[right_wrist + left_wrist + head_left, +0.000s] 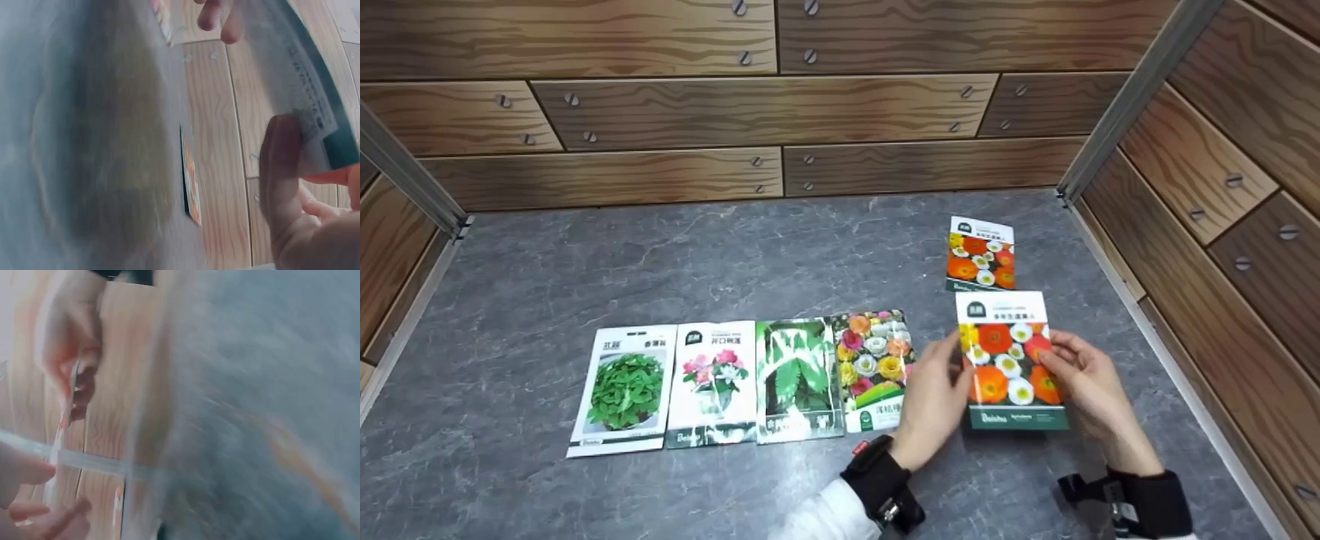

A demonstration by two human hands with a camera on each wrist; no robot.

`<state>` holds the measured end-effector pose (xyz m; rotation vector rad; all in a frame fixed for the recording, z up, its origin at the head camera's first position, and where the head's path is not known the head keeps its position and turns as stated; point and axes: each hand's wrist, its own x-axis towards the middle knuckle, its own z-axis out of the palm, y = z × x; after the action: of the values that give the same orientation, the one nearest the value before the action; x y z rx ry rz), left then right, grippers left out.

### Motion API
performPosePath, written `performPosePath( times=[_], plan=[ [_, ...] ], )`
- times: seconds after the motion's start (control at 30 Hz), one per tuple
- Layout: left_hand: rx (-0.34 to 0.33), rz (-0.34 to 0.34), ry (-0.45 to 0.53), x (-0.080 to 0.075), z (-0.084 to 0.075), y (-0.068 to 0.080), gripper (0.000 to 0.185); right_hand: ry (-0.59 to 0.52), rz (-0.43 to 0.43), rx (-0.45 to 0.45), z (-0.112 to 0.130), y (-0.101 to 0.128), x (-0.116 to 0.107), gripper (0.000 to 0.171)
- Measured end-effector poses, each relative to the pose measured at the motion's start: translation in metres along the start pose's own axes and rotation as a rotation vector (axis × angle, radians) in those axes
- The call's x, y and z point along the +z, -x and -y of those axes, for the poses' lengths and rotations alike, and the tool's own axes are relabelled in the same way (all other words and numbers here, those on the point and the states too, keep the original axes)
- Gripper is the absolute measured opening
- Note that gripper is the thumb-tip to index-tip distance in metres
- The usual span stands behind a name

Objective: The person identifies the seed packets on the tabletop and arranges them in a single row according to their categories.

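A seed packet point(1012, 364) with orange, red and white flowers is held up, its front facing the head camera. My right hand point(1099, 394) pinches its right edge, thumb in front and fingers behind. At the opposite edge is my left hand point(931, 394), its thumb along the border and its other fingers partly hidden behind. In the right wrist view the packet's printed back point(309, 101) shows, slightly bowed. The left wrist view is blurred and catches the packet nearly edge-on. Just beyond lies a matching flower packet point(981, 253) on the grey table.
Left of my hands, several packets lie in a row: a green herb one point(622, 390), a pink flower one point(712, 382), a green leaf one point(799, 379) and a mixed flower one point(876, 367). Wood-patterned walls point(885, 112) surround the marbled grey tabletop point(697, 255).
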<state>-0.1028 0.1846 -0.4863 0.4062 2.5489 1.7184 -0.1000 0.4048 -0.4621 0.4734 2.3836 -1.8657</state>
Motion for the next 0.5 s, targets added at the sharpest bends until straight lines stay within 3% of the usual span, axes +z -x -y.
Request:
performPosePath(
  times=[0.07, 0.13, 0.33, 0.5],
  plan=[
    [-0.066, -0.009, 0.161, -0.005, 0.001, -0.003, 0.053, -0.054, -0.009, -0.013, 0.003, -0.003, 0.005, 0.038],
    [-0.090, -0.017, 0.236, -0.010, 0.003, -0.005, 0.053, -0.046, -0.032, -0.043, 0.005, -0.006, 0.013, 0.041],
    [-0.102, -0.022, 0.191, -0.021, 0.014, -0.005, 0.057, 0.183, -0.084, -0.140, 0.010, -0.022, 0.034, 0.049],
    [-0.092, -0.036, 0.170, -0.023, 0.024, -0.003, 0.058, 0.381, -0.029, -0.218, 0.011, -0.025, 0.036, 0.047]
  ],
)
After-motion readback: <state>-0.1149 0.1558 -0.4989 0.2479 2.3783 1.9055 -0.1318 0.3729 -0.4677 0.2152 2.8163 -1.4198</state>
